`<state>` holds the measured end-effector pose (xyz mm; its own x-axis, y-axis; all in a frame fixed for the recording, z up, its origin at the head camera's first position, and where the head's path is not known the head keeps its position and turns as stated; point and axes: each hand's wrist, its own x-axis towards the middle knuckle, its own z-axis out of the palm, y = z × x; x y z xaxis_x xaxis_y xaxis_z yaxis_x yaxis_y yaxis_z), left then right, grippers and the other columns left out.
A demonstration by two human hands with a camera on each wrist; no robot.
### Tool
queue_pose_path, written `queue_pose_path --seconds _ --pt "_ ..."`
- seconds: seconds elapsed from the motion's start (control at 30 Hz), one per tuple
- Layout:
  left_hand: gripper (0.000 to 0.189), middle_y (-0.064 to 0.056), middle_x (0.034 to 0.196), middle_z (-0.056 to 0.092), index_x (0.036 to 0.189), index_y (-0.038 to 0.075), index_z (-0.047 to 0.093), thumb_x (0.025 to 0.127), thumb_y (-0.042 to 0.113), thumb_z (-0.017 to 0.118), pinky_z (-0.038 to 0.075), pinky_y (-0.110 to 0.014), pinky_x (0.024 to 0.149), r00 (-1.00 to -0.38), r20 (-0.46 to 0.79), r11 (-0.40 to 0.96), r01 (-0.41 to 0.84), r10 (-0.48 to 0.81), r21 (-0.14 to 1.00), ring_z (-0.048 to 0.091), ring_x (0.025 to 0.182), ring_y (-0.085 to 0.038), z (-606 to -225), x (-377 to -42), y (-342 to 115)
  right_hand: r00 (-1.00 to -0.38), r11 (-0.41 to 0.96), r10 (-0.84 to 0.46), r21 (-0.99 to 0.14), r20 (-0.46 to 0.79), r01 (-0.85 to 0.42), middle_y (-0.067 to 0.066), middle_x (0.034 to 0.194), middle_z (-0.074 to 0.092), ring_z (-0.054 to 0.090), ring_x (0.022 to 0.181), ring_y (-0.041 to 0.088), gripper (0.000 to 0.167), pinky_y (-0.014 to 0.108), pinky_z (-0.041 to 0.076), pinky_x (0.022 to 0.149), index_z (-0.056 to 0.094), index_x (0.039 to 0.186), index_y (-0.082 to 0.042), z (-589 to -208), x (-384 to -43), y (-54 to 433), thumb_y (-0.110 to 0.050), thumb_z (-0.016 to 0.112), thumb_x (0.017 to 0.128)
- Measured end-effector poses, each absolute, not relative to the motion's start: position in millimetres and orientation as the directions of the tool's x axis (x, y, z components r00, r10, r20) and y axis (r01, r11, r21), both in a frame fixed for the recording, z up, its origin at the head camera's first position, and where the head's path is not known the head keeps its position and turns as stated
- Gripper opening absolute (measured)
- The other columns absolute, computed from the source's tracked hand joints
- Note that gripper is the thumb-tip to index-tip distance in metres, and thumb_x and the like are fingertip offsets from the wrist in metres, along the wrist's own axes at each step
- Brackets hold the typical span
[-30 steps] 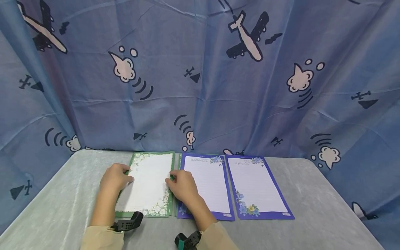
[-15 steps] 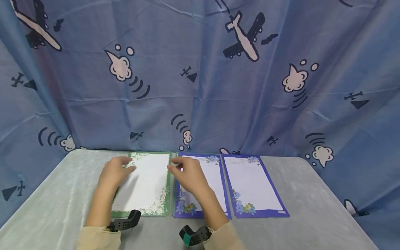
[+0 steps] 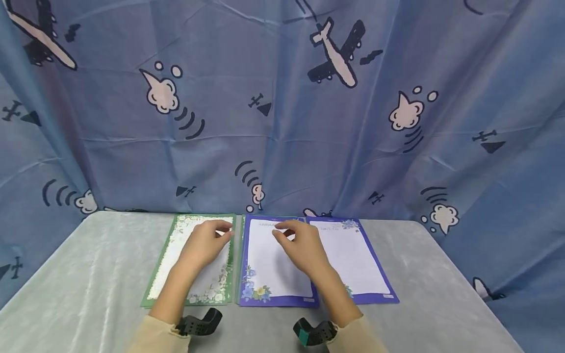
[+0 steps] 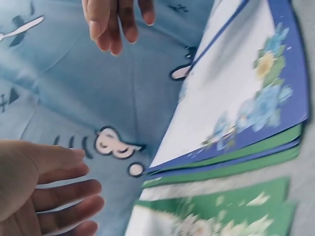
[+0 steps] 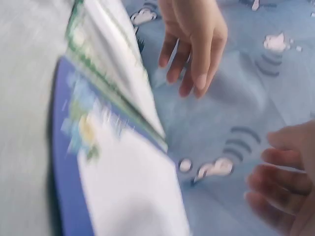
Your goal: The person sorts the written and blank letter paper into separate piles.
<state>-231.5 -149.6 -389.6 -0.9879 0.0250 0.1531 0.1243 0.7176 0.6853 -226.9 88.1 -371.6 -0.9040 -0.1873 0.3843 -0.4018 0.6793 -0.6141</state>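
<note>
Hovering with left hand [image 3: 207,242] half-parted and empty over green-bordered sheets [image 3: 212,277] at left, and right hand [image 3: 304,245] likewise over a purple-topped stack [image 3: 267,260] in the middle, could skew either by brushing edges too low.

A left forearm [image 3: 178,287] masks part of a green-bordered sheet [image 3: 214,269]; a right forearm [image 3: 334,294] covers the lower-left corner of the rightmost purple-bordered sheet [image 3: 362,260]. Handwriting [image 3: 328,229] proves too small to read. Beige sleeves [image 3: 161,338] leave the bottom edge. From the right wrist, blue flowers [image 5: 78,140] blur and the right hand [image 5: 288,179] is cropped.
</note>
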Motion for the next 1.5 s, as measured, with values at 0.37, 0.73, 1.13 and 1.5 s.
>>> queue_pose_path --seconds 0.37,0.73,1.13,1.5 --pt "0.023 -0.010 0.109 0.077 0.114 0.008 0.075 0.094 0.019 0.070 0.058 -0.042 0.078 -0.991 0.134 0.700 0.113 0.024 0.706 0.072 0.092 -0.022 -422.8 -233.5 -116.6 -0.909 0.704 -0.060 -0.628 0.413 -0.332 0.008 0.103 0.078 0.071 0.088 0.022 0.014 0.028 0.050 0.069 0.079 0.101 -0.009 -408.2 -235.5 126.7 -0.017 0.074 0.091" --pt "0.022 -0.004 0.091 0.074 0.109 0.011 0.077 0.089 0.018 0.076 0.049 -0.033 0.065 -0.978 0.202 0.703 0.109 -0.050 0.703 0.063 0.077 -0.014 -446.4 -236.5 -109.8 -0.904 0.668 0.077 -0.695 0.420 -0.266 0.011 0.106 0.076 0.071 0.091 0.023 0.018 0.032 0.056 0.076 0.077 0.107 -0.003 -455.9 -244.6 146.7 -0.013 0.071 0.093" --pt "0.019 -0.002 0.101 0.074 0.102 0.017 0.079 0.083 0.021 0.082 0.051 -0.037 0.073 -0.931 0.356 0.733 0.182 -0.087 0.655 0.064 0.088 -0.019 -471.8 -234.5 -106.4 -0.914 0.686 0.066 -0.683 0.401 -0.251 0.012 0.105 0.076 0.068 0.087 0.020 0.019 0.032 0.055 0.077 0.077 0.106 -0.004 -468.5 -247.4 146.7 -0.009 0.075 0.088" --pt "0.020 0.000 0.099 0.072 0.102 0.021 0.079 0.082 0.018 0.082 0.047 -0.033 0.073 -0.937 0.339 0.705 0.180 -0.090 0.686 0.059 0.086 -0.015 -473.1 -235.9 -107.0 -0.908 0.651 0.021 -0.696 0.418 -0.305 0.010 0.112 0.075 0.070 0.094 0.022 0.019 0.031 0.056 0.080 0.078 0.102 -0.008 -469.7 -244.5 150.3 -0.004 0.078 0.084"
